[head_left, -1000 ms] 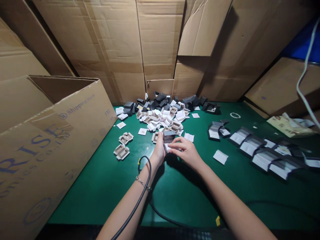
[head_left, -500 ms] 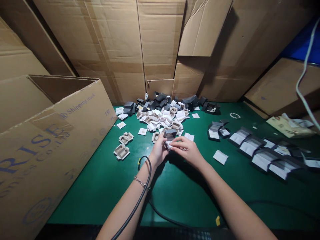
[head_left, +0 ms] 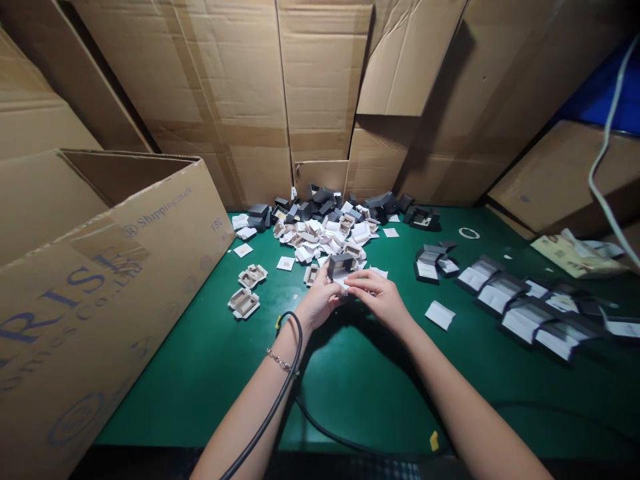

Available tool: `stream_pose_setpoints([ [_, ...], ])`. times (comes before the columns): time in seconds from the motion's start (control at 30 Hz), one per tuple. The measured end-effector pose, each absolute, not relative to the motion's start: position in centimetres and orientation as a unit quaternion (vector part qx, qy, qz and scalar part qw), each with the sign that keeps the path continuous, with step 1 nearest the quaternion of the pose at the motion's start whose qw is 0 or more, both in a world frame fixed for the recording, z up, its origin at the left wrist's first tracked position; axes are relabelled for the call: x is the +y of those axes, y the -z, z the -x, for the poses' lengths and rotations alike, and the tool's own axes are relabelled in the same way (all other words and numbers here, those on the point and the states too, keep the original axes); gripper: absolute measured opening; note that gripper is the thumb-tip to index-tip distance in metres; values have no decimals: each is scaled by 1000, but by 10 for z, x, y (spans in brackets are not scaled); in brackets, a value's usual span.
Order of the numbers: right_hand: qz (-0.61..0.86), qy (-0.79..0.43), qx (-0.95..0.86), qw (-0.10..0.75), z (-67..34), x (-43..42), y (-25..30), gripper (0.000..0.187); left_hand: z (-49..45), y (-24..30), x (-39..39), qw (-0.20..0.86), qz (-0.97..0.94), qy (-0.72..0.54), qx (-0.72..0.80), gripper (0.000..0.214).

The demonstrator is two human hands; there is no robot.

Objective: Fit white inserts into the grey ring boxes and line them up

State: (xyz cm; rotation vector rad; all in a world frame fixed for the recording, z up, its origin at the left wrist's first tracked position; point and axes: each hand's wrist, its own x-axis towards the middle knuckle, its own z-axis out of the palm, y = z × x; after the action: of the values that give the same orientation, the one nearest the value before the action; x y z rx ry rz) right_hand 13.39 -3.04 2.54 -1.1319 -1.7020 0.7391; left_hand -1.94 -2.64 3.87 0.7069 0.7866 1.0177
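A small black hinged box [head_left: 341, 263] with its lid raised is held in my left hand [head_left: 320, 300], over the middle of the table. My right hand [head_left: 377, 297] is closed, its fingertips pinching the white insert [head_left: 342, 279] at the box's front. My fingers partly cover the insert and the base of the box. Just beyond the hands lies a heap of white card inserts [head_left: 320, 237], and black boxes [head_left: 325, 198] are piled behind it.
Several open black boxes with white inserts [head_left: 520, 317] stand in rows at the right. Nearer lies a loose white insert [head_left: 440, 315]. Two folded card trays [head_left: 244, 303] lie at left, beside a large carton [head_left: 125, 287]. A black cable [head_left: 273, 407] crosses my left forearm.
The held box has tipped so that more of its inside and white insert shows. My right fingertips have shifted slightly along the insert. The other things lie as before.
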Motion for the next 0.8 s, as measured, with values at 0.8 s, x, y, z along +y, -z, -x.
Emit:
stream_pose_setpoints([
  [0.8, 527, -400, -600, 450, -137, -28, -29, 26, 23, -38, -20, 733, -298, -476, 384, 53],
])
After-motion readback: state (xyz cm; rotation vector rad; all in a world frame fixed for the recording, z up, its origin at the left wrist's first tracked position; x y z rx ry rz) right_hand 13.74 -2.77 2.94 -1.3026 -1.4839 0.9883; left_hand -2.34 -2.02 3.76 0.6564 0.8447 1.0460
